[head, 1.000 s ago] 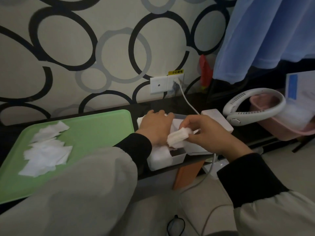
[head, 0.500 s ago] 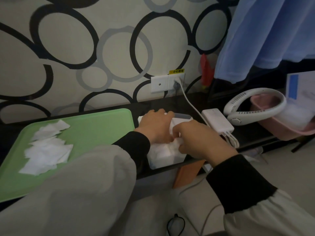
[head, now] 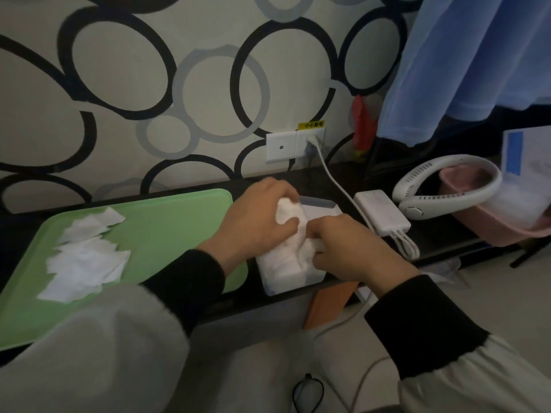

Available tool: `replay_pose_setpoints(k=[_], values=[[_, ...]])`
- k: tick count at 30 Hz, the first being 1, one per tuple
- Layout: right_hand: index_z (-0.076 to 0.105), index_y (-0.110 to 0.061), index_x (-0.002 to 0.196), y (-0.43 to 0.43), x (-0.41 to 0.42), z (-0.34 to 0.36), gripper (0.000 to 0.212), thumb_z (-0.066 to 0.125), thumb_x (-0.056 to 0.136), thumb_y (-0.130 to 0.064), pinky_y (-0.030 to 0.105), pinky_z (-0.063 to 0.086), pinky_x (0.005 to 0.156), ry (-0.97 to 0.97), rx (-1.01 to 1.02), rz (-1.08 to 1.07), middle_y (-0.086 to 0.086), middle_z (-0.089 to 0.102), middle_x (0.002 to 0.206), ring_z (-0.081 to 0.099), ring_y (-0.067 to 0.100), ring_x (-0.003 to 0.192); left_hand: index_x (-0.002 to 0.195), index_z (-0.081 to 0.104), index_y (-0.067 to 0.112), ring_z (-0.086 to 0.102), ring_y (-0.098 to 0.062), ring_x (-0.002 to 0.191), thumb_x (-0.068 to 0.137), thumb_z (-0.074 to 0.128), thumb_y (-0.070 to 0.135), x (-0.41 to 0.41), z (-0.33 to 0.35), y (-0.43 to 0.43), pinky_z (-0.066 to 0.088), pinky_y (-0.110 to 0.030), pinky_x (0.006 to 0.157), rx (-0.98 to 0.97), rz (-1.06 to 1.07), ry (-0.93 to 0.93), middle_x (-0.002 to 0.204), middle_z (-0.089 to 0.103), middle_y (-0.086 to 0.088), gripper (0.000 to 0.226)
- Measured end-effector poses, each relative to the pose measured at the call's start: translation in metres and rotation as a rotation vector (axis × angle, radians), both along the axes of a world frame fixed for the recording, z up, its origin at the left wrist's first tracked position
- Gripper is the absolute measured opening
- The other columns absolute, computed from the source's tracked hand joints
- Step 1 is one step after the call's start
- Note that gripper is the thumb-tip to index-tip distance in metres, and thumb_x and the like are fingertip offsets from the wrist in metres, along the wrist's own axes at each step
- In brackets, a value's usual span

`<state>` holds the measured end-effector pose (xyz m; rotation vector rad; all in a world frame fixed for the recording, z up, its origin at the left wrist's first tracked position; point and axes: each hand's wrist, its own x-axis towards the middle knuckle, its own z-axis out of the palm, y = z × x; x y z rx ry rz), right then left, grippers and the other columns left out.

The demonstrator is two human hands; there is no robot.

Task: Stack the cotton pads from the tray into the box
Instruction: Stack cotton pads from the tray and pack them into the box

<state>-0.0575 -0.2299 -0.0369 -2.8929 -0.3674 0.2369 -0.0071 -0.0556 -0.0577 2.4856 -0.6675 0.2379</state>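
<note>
Black-ringed wallpaper backs the dark shelf where we work. At centre frame sits the box (head: 320, 202), just right of the green tray (head: 167, 222). Our left hand (head: 256, 217) curls its fingers and thumb round the upper end of a bundle of pads (head: 283, 260) set in the box; our right hand (head: 348, 251), fingers bent under, pinches the same bundle lower right. Loose cotton pads (head: 86, 257) lie heaped at the tray's left. We judge them featherlight, soft and easily crumpled, prone to fanning apart, so we would lift a few by opposite edges, gently squared.
</note>
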Motion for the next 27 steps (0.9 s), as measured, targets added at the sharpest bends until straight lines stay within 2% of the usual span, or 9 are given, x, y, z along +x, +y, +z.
replay_pose_setpoints(k=[2,4,7,11,15,17,21,25,27], values=[[0.06,-0.03,0.111,-0.001,0.0,0.001,0.026,0.056,0.086,-0.023,0.035,0.051,0.076,0.017,-0.009,-0.013,0.0,0.061,0.106,0.057,0.023,0.096,0.086,0.058,0.035,0.055,-0.008,0.08,0.077,0.07,0.046,-0.02,-0.003,0.009,0.043,-0.028,0.07,0.037,0.031,-0.006,0.09,0.06,0.013,0.018],[0.058,-0.033,0.118,-0.001,0.0,0.001,0.032,0.055,0.087,-0.025,0.037,0.052,0.081,0.051,-0.01,-0.008,-0.001,0.06,0.113,0.057,0.022,0.1,0.08,0.06,0.032,0.056,-0.004,0.07,0.076,0.073,0.052,-0.035,-0.012,0.014,0.044,-0.028,0.064,0.126,0.035,0.115,0.078,0.062,0.013,0.024],[0.056,-0.037,0.12,-0.002,0.001,0.004,0.037,0.056,0.085,-0.026,0.038,0.052,0.083,0.106,0.013,0.004,-0.004,0.06,0.117,0.056,0.019,0.101,0.086,0.061,0.033,0.059,-0.005,0.076,0.077,0.073,0.055,-0.04,-0.023,0.016,0.051,-0.03,0.07,0.203,0.059,0.172,0.079,0.065,0.015,0.027],[0.052,-0.036,0.119,-0.006,0.0,0.005,0.047,0.07,0.077,-0.031,0.038,0.051,0.084,0.175,0.007,0.026,-0.008,0.058,0.113,0.054,0.015,0.1,0.092,0.06,0.035,0.06,-0.007,0.083,0.078,0.073,0.054,-0.039,-0.022,0.016,0.051,-0.03,0.075,0.24,0.069,0.172,0.087,0.067,0.014,0.026],[0.065,-0.034,0.11,-0.005,0.002,0.001,0.041,0.075,0.074,-0.051,0.04,0.052,0.085,0.149,-0.009,0.027,-0.011,0.063,0.103,0.056,0.012,0.096,0.087,0.063,0.036,0.06,-0.004,0.078,0.078,0.077,0.047,-0.039,-0.02,0.019,0.052,-0.03,0.075,0.199,0.055,0.226,0.082,0.068,0.016,0.02],[0.07,-0.031,0.106,-0.004,0.005,-0.002,0.038,0.073,0.076,-0.054,0.041,0.051,0.085,0.143,-0.015,0.032,-0.008,0.066,0.103,0.057,0.013,0.094,0.084,0.065,0.035,0.059,-0.001,0.072,0.079,0.078,0.042,-0.038,-0.02,0.024,0.051,-0.027,0.071,0.19,0.054,0.242,0.077,0.066,0.016,0.015],[0.072,-0.025,0.097,-0.003,0.006,-0.002,0.028,0.068,0.083,-0.049,0.045,0.053,0.082,0.132,0.02,0.024,-0.005,0.068,0.097,0.06,0.016,0.091,0.082,0.069,0.033,0.058,0.002,0.067,0.08,0.078,0.039,-0.038,-0.016,0.032,0.048,-0.022,0.065,0.2,0.037,0.248,0.074,0.065,0.017,0.011],[0.068,-0.03,0.11,0.009,0.005,0.0,0.025,0.063,0.087,-0.04,0.041,0.055,0.083,0.002,-0.174,0.046,-0.003,0.066,0.106,0.061,0.019,0.096,0.077,0.065,0.036,0.057,0.002,0.067,0.081,0.077,0.038,-0.037,-0.012,0.034,0.039,-0.018,0.059,0.239,0.015,0.245,0.07,0.061,0.019,0.013],[0.067,-0.032,0.113,0.017,0.007,-0.003,0.026,0.062,0.088,-0.035,0.042,0.056,0.082,-0.054,-0.239,0.071,0.0,0.065,0.105,0.063,0.022,0.094,0.077,0.066,0.037,0.057,0.001,0.069,0.081,0.077,0.039,-0.037,-0.011,0.034,0.042,-0.019,0.06,0.24,0.006,0.239,0.072,0.062,0.018,0.012]])
